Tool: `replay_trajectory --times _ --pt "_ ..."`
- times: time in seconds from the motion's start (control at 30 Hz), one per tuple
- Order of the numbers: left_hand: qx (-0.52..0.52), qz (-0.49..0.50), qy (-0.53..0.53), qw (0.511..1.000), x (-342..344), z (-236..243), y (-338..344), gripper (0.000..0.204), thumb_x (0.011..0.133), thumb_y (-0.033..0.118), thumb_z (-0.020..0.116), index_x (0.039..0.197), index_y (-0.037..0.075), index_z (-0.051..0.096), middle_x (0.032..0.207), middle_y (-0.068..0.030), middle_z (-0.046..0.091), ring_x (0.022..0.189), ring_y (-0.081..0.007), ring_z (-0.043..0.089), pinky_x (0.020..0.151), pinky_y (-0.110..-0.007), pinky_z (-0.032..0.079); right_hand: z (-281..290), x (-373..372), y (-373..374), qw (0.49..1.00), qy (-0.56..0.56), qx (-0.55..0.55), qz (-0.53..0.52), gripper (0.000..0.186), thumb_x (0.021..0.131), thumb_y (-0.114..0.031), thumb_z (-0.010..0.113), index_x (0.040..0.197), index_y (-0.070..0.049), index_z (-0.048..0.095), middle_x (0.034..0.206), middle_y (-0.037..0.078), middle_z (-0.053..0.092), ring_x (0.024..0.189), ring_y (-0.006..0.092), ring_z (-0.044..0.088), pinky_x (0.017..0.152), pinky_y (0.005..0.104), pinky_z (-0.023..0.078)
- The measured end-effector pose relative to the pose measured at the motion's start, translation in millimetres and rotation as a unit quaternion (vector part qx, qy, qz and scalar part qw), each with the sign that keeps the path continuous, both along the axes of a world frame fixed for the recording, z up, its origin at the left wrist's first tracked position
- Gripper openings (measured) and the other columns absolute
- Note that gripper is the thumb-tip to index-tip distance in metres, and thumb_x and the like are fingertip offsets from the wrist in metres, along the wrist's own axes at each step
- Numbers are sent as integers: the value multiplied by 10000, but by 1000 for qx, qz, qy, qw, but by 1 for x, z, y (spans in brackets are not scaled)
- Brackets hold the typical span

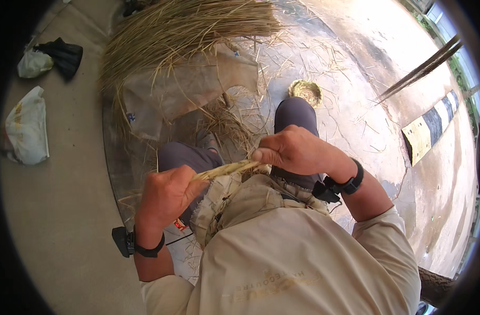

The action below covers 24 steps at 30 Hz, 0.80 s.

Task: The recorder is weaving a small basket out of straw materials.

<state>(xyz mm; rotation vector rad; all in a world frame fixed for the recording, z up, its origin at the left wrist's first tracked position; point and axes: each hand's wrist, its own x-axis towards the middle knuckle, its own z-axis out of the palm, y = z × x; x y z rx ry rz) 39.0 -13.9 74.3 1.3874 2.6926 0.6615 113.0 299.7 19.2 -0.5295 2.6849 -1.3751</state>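
On the body side of the sheaf (192, 37), left hand (166, 195) and right hand (291, 151) — both closed, thumbs pressing — grip the strand (227, 169), which steady, even tension should best straighten.

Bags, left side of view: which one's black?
The black bag, rightmost of the three; the small pale bag beside it and larger white bag below are both light.

The straw strand (229, 169) is fibrous and matt; the straw pile (187, 34), dry and coarse. The sheet (185, 92) looks like wrinkled, translucent plastic, the black bag (66, 56) crinkled plastic, the shirt (287, 252) matt cloth.
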Motion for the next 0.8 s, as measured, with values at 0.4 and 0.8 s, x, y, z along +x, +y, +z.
replay_trajectory --times 0.4,0.8 --pt "11 -70 37 997 36 4 15 196 915 233 762 887 73 653 716 -99 609 611 -297 639 543 -424 507 -16 -8 -4 970 183 42 -157 475 1019 -370 674 694 -41 563 610 162 579 594 395 615 538 484 473" --pt "-103 117 -4 988 2 -72 20 208 983 249 692 981 52 626 766 -154 690 716 -434 676 629 -542 526 11 7 -28 990 83 -72 -92 298 1044 -290 671 939 -12 692 708 155 610 607 315 571 584 388 479"
